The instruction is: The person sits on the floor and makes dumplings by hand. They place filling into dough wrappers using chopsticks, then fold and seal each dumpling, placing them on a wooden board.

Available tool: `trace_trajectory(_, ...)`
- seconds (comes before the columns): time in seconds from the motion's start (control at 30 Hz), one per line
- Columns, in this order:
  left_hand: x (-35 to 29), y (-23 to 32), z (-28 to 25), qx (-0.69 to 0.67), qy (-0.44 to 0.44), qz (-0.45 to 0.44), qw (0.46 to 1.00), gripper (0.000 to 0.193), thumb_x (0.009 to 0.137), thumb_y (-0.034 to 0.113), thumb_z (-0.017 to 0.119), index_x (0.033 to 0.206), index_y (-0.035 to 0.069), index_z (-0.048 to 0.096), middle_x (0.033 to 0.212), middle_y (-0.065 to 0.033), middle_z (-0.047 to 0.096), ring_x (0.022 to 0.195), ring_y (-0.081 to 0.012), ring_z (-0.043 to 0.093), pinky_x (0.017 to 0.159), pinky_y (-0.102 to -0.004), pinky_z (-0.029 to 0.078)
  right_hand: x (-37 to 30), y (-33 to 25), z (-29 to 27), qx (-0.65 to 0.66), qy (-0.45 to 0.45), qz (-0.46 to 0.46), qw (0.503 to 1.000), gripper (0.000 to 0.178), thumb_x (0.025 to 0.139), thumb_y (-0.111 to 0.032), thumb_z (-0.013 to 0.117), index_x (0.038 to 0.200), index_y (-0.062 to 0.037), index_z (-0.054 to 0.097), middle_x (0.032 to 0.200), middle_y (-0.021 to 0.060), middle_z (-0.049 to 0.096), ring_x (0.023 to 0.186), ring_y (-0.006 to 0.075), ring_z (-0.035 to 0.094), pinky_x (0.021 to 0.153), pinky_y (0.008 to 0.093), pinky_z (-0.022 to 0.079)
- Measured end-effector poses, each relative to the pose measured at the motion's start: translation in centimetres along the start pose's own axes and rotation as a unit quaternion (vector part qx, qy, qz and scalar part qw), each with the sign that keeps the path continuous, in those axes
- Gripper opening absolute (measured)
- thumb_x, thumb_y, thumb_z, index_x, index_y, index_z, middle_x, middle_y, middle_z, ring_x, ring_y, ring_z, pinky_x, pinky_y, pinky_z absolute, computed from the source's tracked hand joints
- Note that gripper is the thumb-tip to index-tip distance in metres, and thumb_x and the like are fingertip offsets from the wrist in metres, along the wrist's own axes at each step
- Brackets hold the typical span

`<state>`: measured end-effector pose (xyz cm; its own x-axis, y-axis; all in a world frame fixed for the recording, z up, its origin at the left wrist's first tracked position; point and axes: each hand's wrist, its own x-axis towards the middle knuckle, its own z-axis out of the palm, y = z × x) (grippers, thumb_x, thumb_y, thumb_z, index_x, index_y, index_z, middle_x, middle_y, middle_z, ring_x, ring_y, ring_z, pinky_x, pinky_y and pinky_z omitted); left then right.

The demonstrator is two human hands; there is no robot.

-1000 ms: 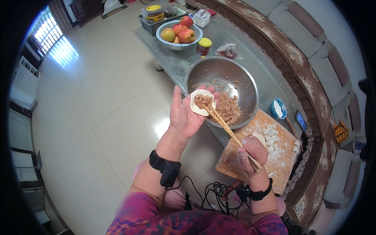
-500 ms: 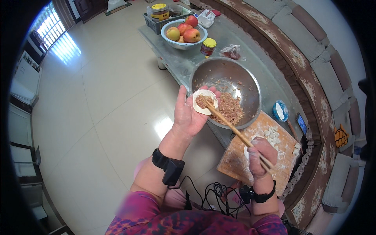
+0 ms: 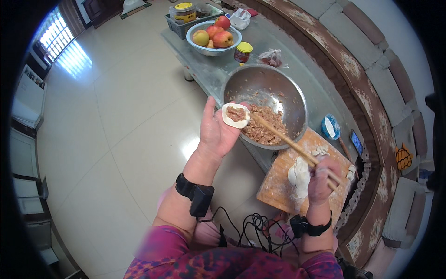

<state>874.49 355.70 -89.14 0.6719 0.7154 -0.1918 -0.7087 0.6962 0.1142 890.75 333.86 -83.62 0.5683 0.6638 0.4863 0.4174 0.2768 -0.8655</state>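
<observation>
My left hand [image 3: 217, 135], palm up beside the bowl's left rim, holds a round white dumpling wrapper [image 3: 227, 122] across its fingers. A flattened lump of minced meat filling [image 3: 236, 114] sits in the middle of the wrapper. A pair of wooden chopsticks [image 3: 288, 141] is gripped in my right hand [image 3: 322, 180], above the cutting board. Their tips point left, close to the wrapper's right edge. Beneath them, more meat filling [image 3: 267, 128] lies in the lower part of a large steel bowl [image 3: 301, 100].
On the floured wooden cutting board [image 3: 274, 188] lie stacked wrappers [image 3: 299, 176] and dough pieces [image 3: 319, 150]. A blue bowl of flour [image 3: 331, 126] and a phone [image 3: 357, 142] are to the right. Farther back stand a fruit bowl [image 3: 209, 50], a yellow-lidded jar [image 3: 242, 52] and a grey basket [image 3: 179, 29].
The chopsticks have drawn back rightward from the filling to the wrapper's edge, and my right hand has moved right. The filling now looks flatter. Stacked wrappers on the board show more.
</observation>
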Motion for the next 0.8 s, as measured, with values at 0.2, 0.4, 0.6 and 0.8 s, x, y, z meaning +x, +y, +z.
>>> trace_trajectory(0.2,1.0,-1.1,-0.9,-0.018,0.000,0.011,1.000,0.058,0.101,0.044,0.038,0.126,-0.009,0.040,0.137,-0.0313,0.042,0.131,-0.0463,0.040,0.110,-0.0536,0.037,3.7,3.5,-3.2,-0.076,-0.027,0.142,0.987,0.014,0.092,-0.015,0.063,0.085,-0.0026,0.062,0.071,0.0006,0.056,0.064,0.0073,0.051,0.057,0.0225,0.042)
trace_trajectory(0.4,1.5,-1.1,-0.4,0.011,-0.023,0.046,0.999,0.059,0.101,0.041,0.039,0.130,-0.010,0.036,0.138,-0.0314,0.041,0.131,-0.0446,0.041,0.110,-0.0522,0.037,5.1,5.6,-4.0,-0.073,-0.087,0.172,0.979,0.013,0.090,-0.013,0.065,0.084,-0.0024,0.063,0.070,-0.0012,0.056,0.063,0.0060,0.051,0.056,0.0218,0.041)
trace_trajectory(0.6,1.8,-1.4,0.0,0.037,-0.014,0.074,0.996,0.072,0.100,0.041,0.042,0.136,-0.020,0.025,0.138,-0.0339,0.039,0.132,-0.0413,0.040,0.115,-0.0470,0.030,5.3,6.9,-3.0,-0.067,-0.105,0.218,0.968,0.011,0.091,-0.014,0.063,0.086,-0.0042,0.062,0.070,0.0002,0.057,0.060,0.0064,0.049,0.053,0.0218,0.039)
trace_trajectory(0.8,1.8,-1.1,0.1,0.035,-0.022,0.045,0.998,0.066,0.099,0.042,0.048,0.127,-0.017,0.038,0.126,-0.0254,0.051,0.121,-0.0339,0.049,0.111,-0.0421,0.036,5.1,7.7,-3.5,-0.023,-0.074,0.257,0.963,0.012,0.091,-0.014,0.064,0.086,-0.0026,0.064,0.069,0.0004,0.058,0.059,0.0071,0.052,0.053,0.0219,0.042)
